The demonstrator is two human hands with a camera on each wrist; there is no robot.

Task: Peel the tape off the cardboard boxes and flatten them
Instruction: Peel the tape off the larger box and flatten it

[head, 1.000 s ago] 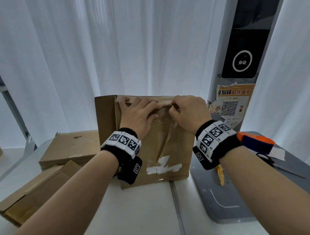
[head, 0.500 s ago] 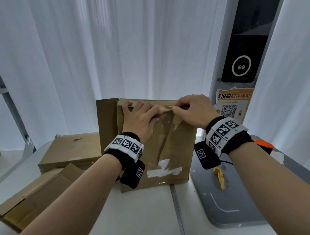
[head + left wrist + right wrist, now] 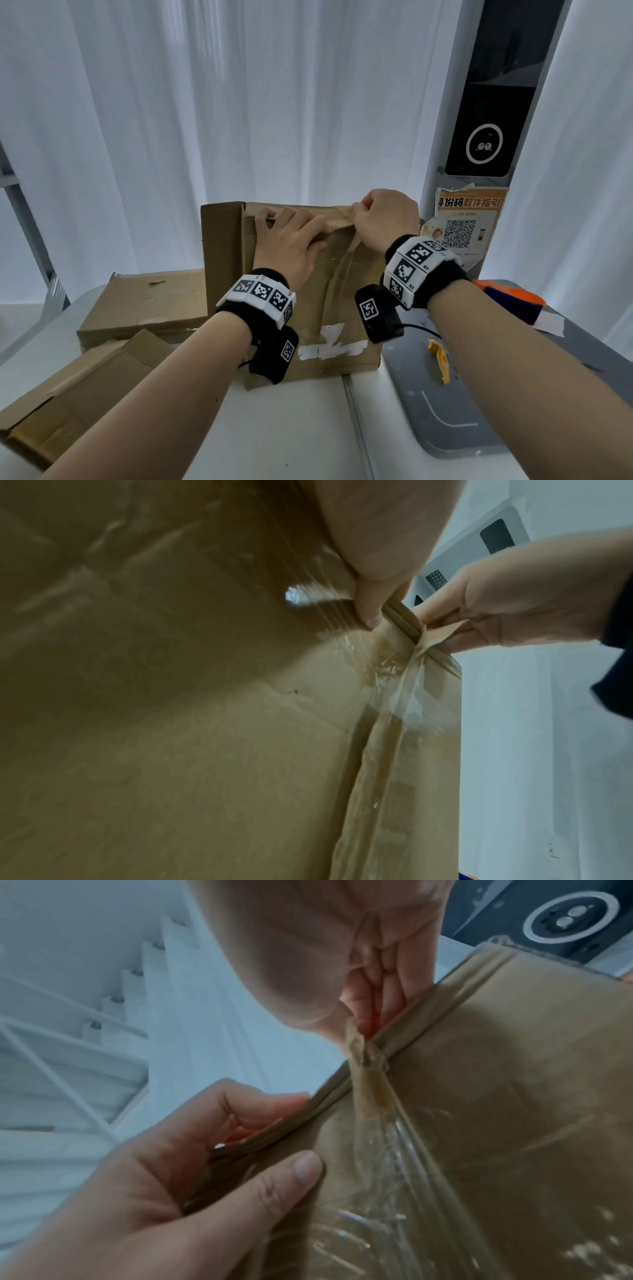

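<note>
A brown cardboard box (image 3: pixel 346 301) stands upright on the white table (image 3: pixel 291 428), its taped face toward me. My left hand (image 3: pixel 291 236) grips the box's top edge, fingers hooked over it and thumb (image 3: pixel 298 1175) on the front face. My right hand (image 3: pixel 380 216) pinches the lifted end of the clear tape (image 3: pixel 366 1069) at the top edge. The tape (image 3: pixel 407 691) runs down the box's front seam, wrinkled and partly loose. White label scraps (image 3: pixel 329 346) stick near the bottom.
Two flatter cardboard boxes (image 3: pixel 144 308) (image 3: pixel 72 390) lie at the left of the table. A grey mat (image 3: pixel 479 394) at the right carries a yellow scrap (image 3: pixel 440 359) and an orange and dark blue object (image 3: pixel 507 301). A kiosk post (image 3: pixel 486 137) with a QR poster stands behind.
My right hand has risen and moved right along the top edge, pulling the tape end upward. The left hand stays on the box's top edge.
</note>
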